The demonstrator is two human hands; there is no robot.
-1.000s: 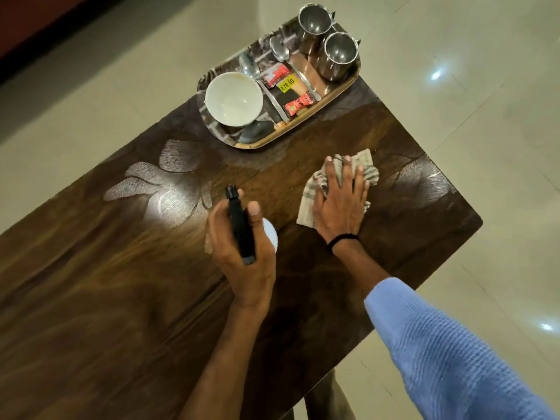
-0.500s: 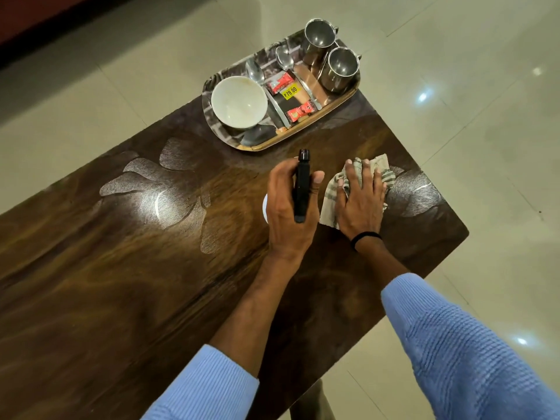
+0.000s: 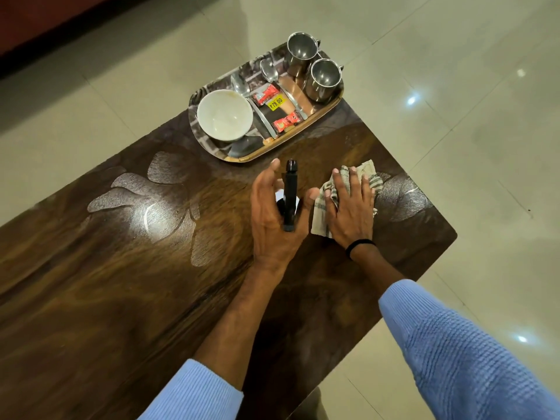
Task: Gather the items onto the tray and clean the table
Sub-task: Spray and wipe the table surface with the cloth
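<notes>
I see the dark wooden counter (image 3: pixel 121 298) filling most of my view, its far end carrying the tray (image 3: pixel 325 115). On that tray sit a white bowl (image 3: pixel 225 118), two steel cups (image 3: pixel 323 79), two spoons (image 3: pixel 269 71) and red sachets (image 3: pixel 286 122). Near the tray, my right hand (image 3: pixel 351 213) lies flat with fingers spread, pressing a checked cloth (image 3: pixel 321 207) onto the counter. Just beside it, my left hand (image 3: pixel 278 225) has its fingers loosely curled around a black spray bottle (image 3: pixel 290 192), nozzle pointing toward the tray
</notes>
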